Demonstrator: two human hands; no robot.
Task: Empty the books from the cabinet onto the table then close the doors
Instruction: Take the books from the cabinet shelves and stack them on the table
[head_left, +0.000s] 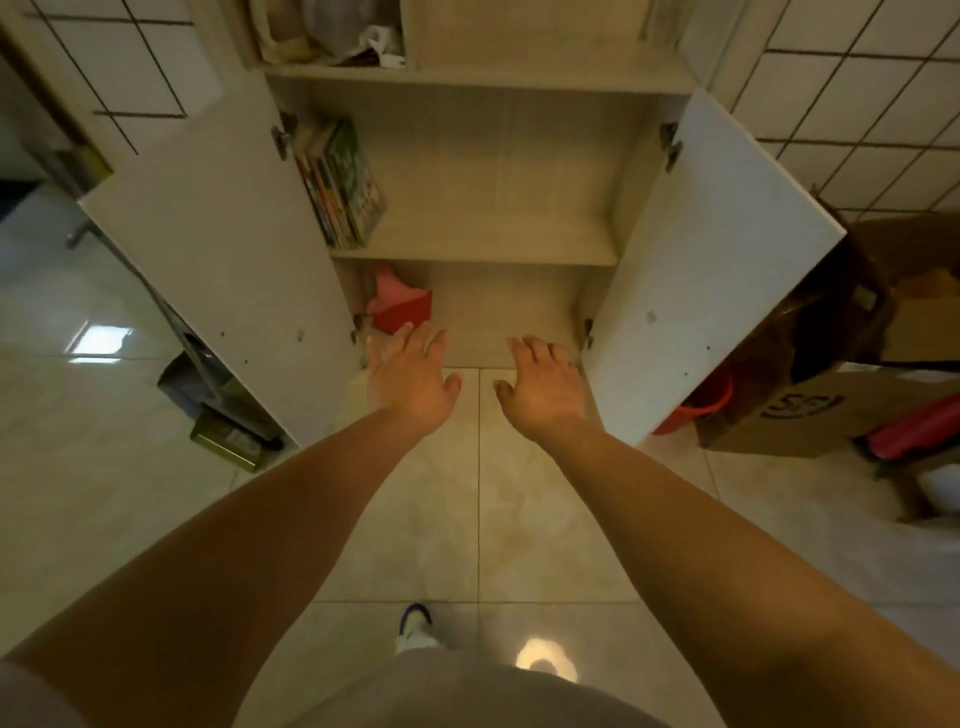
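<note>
A pale wooden cabinet (478, 244) stands before me with both white doors swung wide: the left door (218, 249) and the right door (711, 270). Several colourful books (340, 182) lean upright against the left wall of its middle shelf. A red and pink object (397, 304) lies at the left of the bottom shelf. My left hand (410, 379) and my right hand (543, 387) are both stretched forward, palms down, fingers apart, empty, in front of the bottom shelf and below the books. No table is in view.
Bags and papers (332, 31) fill the top shelf. Cardboard boxes (831, 374) and an orange bucket (701, 400) crowd the floor right of the cabinet. A green tin (228, 439) and a metal leg stand at the left. My shoe (415, 626) is on the tiled floor.
</note>
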